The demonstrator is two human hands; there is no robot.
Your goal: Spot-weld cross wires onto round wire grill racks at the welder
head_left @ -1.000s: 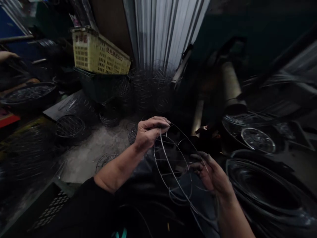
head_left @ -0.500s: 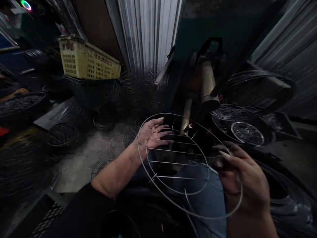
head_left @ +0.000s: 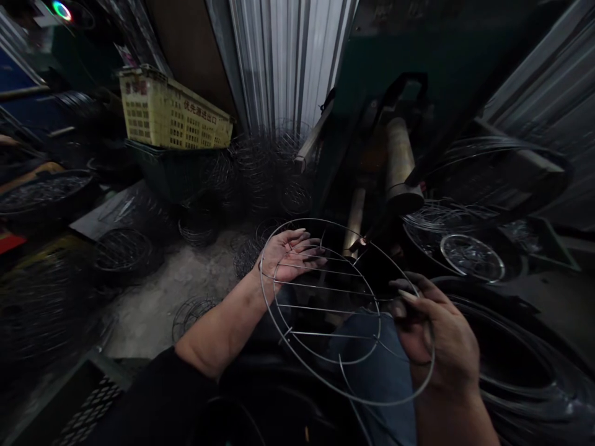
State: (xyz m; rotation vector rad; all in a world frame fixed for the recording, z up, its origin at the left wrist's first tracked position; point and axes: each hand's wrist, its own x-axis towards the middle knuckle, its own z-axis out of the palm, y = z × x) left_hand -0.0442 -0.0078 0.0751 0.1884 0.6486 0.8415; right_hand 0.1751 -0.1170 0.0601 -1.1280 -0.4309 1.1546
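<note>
A round wire rack (head_left: pixel 325 309), with an outer ring, a smaller inner ring and several cross bars, is held tilted above my lap. My right hand (head_left: pixel 437 331) grips the outer ring on its right side, thumb and fingers closed on the wire. My left hand (head_left: pixel 295 257) lies behind the rack's far left part, palm up, with fingers stretched out and the outer ring crossing at the wrist. Just past the rack's far edge stands a brass-coloured rod with a coppery tip (head_left: pixel 357 244), below a thick metal cylinder (head_left: pixel 402 167) on a dark green machine.
A yellow crate (head_left: pixel 179 118) rests on a dark green bin at the back left. Stacked wire frames (head_left: pixel 255 173) stand by the corrugated wall. On the right, a basin (head_left: pixel 520 260) holds wire pieces and a bright ring. Large wire coils (head_left: pixel 525 371) lie beside my right arm.
My right hand has come leftward with its side of the rack, and the rack now looks narrower and turned. My left hand stays stretched out behind it. The view has shifted slightly.
</note>
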